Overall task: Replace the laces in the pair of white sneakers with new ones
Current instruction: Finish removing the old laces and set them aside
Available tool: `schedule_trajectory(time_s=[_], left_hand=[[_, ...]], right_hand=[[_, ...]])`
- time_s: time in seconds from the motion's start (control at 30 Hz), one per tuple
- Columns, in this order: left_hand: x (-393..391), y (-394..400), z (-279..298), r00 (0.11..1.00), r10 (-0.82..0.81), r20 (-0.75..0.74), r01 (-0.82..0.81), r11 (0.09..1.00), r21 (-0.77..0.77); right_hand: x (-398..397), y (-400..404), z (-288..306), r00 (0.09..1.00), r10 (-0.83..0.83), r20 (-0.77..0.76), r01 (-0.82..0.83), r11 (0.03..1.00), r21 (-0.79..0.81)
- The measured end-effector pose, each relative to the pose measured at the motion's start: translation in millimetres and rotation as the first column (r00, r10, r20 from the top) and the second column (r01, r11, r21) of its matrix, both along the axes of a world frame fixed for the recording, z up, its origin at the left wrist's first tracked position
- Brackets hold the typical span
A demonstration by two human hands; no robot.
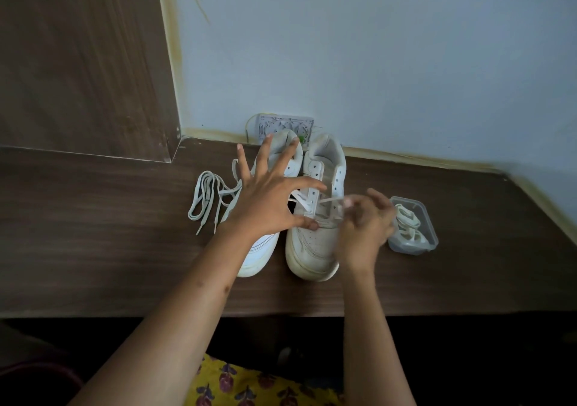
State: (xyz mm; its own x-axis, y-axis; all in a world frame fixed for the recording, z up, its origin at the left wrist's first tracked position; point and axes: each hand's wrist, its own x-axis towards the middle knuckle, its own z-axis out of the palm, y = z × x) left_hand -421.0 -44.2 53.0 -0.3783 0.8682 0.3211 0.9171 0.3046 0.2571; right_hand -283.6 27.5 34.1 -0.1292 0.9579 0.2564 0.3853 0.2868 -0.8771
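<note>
Two white sneakers stand side by side on the wooden table, toes toward me. My left hand (268, 199) spreads its fingers over the left sneaker (265, 246), its thumb pressing the lower eyelet row of the right sneaker (312, 249). My right hand (365, 218), blurred, pinches a white lace (331, 200) that runs across the right sneaker's lower eyelets. The upper eyelets of that sneaker are bare. A loose greyish lace (207, 199) lies in loops on the table left of the shoes.
A small clear plastic container (431, 237) holding coiled white laces sits right of the shoes. A patterned grey card (281, 124) leans on the wall behind them. A wooden panel rises at the left. The table's front edge (125, 315) runs near me.
</note>
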Motion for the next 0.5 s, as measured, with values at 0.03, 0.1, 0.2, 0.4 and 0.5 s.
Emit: schedule_trajectory(time_s=[0.03, 0.1, 0.2, 0.4, 0.5], left_hand=[[0, 0, 1, 1.000, 0.001, 0.013, -0.001, 1.000, -0.004], [0, 0, 0, 1.000, 0.005, 0.019, -0.004, 1.000, -0.016], [0, 0, 0, 1.000, 0.002, 0.017, -0.001, 1.000, -0.022], [0, 0, 0, 1.000, 0.005, 0.029, -0.005, 1.000, -0.023], [-1, 1, -1, 1.000, 0.012, 0.016, -0.012, 0.999, -0.031]], right_hand=[[1, 3, 2, 0.974, -0.104, -0.201, 0.086, 0.991, -0.098], [5, 8, 6, 0.848, -0.309, -0.430, 0.199, 0.938, -0.283], [12, 10, 10, 0.835, -0.365, -0.413, 0.292, 0.928, -0.229], [11, 1, 5, 0.980, 0.154, 0.129, -0.170, 0.978, 0.119], [5, -5, -2, 0.881, 0.220, 0.420, -0.282, 0.955, 0.091]])
